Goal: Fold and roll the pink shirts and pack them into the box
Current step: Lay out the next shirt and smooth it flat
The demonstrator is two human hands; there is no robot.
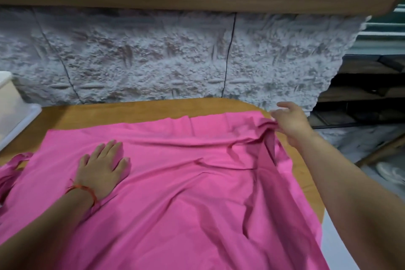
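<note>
Since the pink shirt is lying spread and creased over the tabletop, with no fold showing, I am judging the task barely begun: folding, rolling and packing are all waiting. On the shirt's left half the left hand is pressing flat, fingers straight. At its far right corner, close to the rounded edge, the right hand is pinching a gathered bunch. Beyond the shirt's far hem a bare strip is offering room; the translucent box is sitting off its far left.
</note>
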